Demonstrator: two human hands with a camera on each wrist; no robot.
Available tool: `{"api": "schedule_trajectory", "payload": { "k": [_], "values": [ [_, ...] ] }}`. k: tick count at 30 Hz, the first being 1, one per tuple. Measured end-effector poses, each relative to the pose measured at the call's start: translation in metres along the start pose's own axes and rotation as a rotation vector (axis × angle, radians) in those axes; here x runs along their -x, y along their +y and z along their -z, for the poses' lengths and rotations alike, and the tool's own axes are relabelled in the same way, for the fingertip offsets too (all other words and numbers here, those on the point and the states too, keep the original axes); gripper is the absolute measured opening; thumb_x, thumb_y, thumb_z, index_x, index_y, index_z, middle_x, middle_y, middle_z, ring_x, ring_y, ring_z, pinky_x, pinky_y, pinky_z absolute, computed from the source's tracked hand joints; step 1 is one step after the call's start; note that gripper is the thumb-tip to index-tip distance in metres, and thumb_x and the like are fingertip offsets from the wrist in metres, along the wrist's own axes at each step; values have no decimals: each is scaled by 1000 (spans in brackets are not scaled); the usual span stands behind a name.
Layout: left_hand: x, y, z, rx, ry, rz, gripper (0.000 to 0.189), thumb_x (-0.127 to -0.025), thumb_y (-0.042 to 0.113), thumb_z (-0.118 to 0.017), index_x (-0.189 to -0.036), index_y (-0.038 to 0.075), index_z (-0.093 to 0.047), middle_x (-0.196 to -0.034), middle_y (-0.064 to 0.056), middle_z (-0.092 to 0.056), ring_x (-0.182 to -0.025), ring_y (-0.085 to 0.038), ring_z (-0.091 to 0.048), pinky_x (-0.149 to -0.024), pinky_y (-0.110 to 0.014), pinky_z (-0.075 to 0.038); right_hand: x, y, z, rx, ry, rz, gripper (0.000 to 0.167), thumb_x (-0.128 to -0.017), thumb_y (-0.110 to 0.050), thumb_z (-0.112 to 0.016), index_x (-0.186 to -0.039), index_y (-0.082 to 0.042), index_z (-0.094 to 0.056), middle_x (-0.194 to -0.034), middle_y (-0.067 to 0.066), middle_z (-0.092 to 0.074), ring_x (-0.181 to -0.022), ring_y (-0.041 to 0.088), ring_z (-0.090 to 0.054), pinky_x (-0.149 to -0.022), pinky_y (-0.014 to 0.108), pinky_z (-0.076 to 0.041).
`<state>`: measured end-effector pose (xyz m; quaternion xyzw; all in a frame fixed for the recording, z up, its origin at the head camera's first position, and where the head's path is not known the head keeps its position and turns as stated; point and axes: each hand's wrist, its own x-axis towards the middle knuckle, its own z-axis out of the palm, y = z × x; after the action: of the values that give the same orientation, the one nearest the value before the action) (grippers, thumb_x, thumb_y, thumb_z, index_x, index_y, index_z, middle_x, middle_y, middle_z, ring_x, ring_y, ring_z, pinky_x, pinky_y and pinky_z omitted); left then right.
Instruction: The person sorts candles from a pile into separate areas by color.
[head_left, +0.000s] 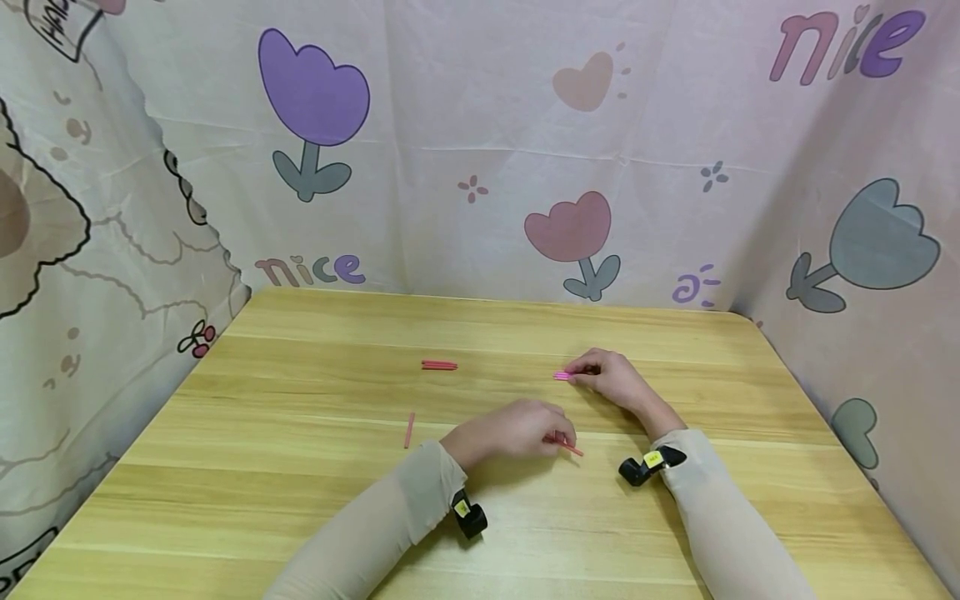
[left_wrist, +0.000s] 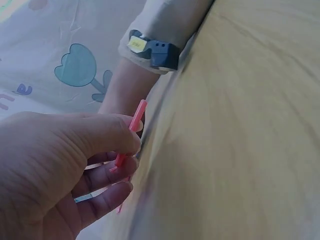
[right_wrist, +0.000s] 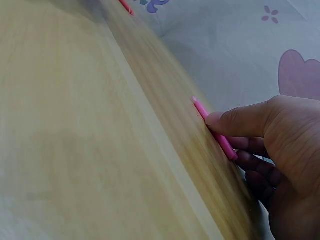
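Note:
My left hand (head_left: 521, 429) pinches a thin red candle (left_wrist: 138, 115) between thumb and fingers, low over the middle of the table. One end of this candle sticks out past the fingers in the head view. Farther back on the right, my right hand (head_left: 611, 382) pinches a pink candle (right_wrist: 220, 137) at the tabletop, with the thumb on its side. Pink candles (head_left: 562, 376) show just left of those fingertips in the head view; the fingers partly hide them. In the left wrist view, another bit of red is half hidden behind the fingers.
A row of red candles (head_left: 439, 365) lies side by side at the back of the wooden table (head_left: 300, 500). Left of my left hand lies a single red candle (head_left: 409, 431), pointing away from me. A patterned cloth (head_left: 450, 100) hangs behind the table and along its sides.

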<state>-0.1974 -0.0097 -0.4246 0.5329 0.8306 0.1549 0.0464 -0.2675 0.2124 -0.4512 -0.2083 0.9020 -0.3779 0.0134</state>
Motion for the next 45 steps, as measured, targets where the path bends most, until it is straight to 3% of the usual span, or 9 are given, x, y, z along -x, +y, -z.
{"api": "schedule_trajectory", "payload": {
  "k": [7,25,35,45],
  "values": [
    [3,-8,9,27,51,6,13,-91,10,-66,-102,14,-73,-93,5,-66,-84,-3,-56,-79,-13,-42,0,2,0,-16,1,-2,14,-88,-14,-74,-102,-12,-77,-98,2,-68,-93,20,-61,-83,38,-48],
    [36,-39,39,105,91,213,12,-92,11,-69,-102,12,-75,-98,6,-64,-86,-8,-56,-81,-25,-47,-2,2,-2,-12,8,-12,13,-87,-13,-75,-100,-12,-77,-99,1,-69,-94,20,-62,-84,39,-48],
    [59,-62,47,185,130,352,14,-92,9,-68,-102,14,-76,-92,7,-62,-81,-10,-54,-74,-25,-47,-1,0,-2,17,20,-12,14,-87,-15,-76,-101,-14,-77,-98,0,-68,-92,19,-62,-84,39,-48],
    [79,-83,48,198,212,396,13,-92,10,-68,-101,15,-76,-89,9,-60,-79,-10,-54,-72,-27,-47,0,0,-3,5,23,-22,14,-87,-17,-76,-100,-14,-77,-98,0,-68,-93,19,-61,-84,38,-48]
  ]
}}
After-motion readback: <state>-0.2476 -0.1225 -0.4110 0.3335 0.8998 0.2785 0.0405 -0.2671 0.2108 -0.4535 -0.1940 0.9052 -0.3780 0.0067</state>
